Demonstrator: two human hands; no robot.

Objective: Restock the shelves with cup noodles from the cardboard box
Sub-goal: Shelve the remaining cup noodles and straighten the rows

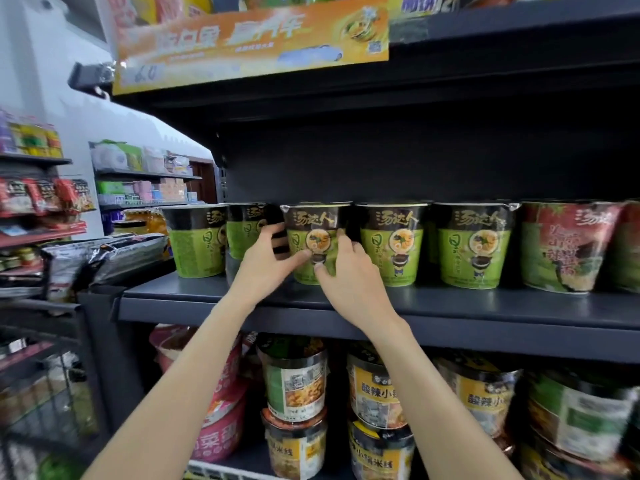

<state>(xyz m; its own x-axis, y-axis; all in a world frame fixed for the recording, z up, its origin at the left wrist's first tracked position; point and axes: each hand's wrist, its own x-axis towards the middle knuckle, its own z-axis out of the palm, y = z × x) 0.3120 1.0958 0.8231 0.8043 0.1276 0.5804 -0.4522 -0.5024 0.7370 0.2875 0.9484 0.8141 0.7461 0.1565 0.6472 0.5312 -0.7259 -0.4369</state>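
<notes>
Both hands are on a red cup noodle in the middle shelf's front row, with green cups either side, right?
Not quite: the head view shows the left hand and right hand on a green cup noodle. The red cup stands untouched, far right.

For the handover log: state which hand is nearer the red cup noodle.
Right. The right hand grips the green cup, closer to the red cup noodle; the left hand grips its far side.

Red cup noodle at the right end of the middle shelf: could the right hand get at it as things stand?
Probably yes. The red cup stands at the shelf front with nothing before it, but the right hand is on a green cup and must let go first.
</notes>
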